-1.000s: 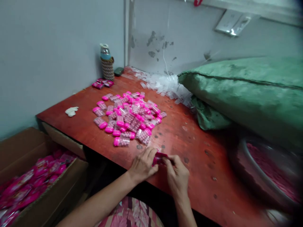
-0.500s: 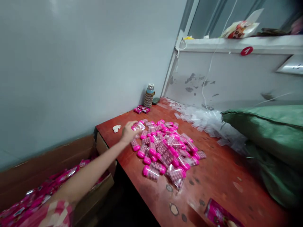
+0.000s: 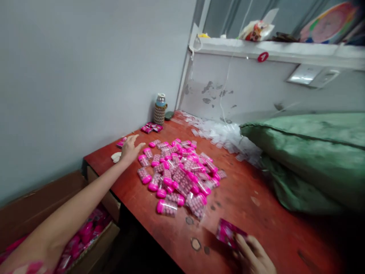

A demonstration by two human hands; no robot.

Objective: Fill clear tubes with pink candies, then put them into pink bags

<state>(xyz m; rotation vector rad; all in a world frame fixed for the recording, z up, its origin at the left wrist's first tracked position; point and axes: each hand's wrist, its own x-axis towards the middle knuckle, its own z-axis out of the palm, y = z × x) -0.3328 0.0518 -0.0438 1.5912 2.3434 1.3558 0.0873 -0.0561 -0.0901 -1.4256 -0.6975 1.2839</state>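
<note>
My left hand (image 3: 130, 149) is over the left edge of the red table, its fingers apart and nothing in them. Just behind it lies a small pink packet (image 3: 121, 142), and a crumpled white scrap (image 3: 116, 157) is beside the wrist. At the lower right, my right hand (image 3: 252, 253) grips a dark pink packet (image 3: 228, 231) between thumb and fingers. Between the hands spreads a heap of small clear containers with bright pink caps and pale pink balls (image 3: 182, 171). A few more pink packets (image 3: 152, 127) lie at the back by the wall.
A bottle in a woven sleeve (image 3: 160, 110) stands at the back corner of the red table (image 3: 256, 228). Clear plastic pieces (image 3: 225, 135) lie along the back. A big green sack (image 3: 308, 152) is at the right. A cardboard box (image 3: 97, 243) of pink packets sits lower left.
The view has shifted right. My left hand has let go of the pink packet, which now lies near the wall, and its fingers have opened. My right hand has come further into view with its packet.
</note>
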